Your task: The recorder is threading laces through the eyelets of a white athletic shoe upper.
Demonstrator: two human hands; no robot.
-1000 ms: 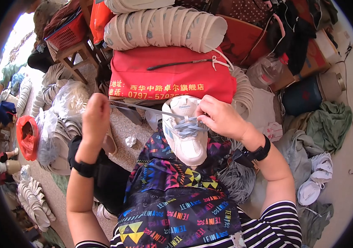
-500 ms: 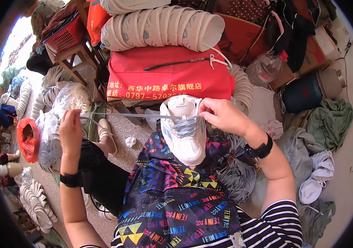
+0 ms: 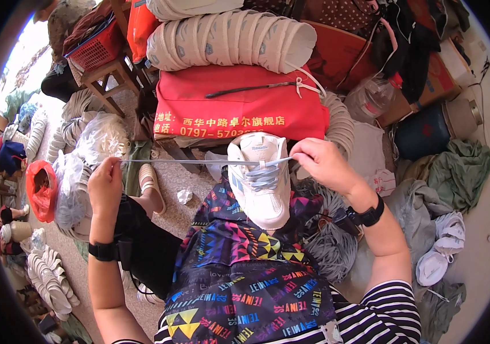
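A white sneaker (image 3: 263, 192) rests toe toward me at the top of my patterned apron (image 3: 239, 269). A grey-blue shoelace (image 3: 193, 163) is threaded criss-cross through its eyelets. One length of the lace stretches taut to the left, and my left hand (image 3: 105, 186) pinches its end. Beside the right edge of the shoe opening, my right hand (image 3: 317, 163) is closed with thumb and forefinger on a short length of the same lace. Both hands are raised at about the height of the shoe's tongue.
Beyond the shoe, a red cloth (image 3: 239, 106) carries a roll of nested shoe uppers (image 3: 230, 43) and a thin dark stick. A bundle of grey laces (image 3: 334, 246) lies right of my lap. Stacked uppers (image 3: 53, 281) and plastic bags (image 3: 98, 140) are at left, a clear jug (image 3: 371, 97) at right.
The lace between my hands has gone from slightly slack to a straighter line. Both hands and the shoe appear a little further right, along with the whole scene.
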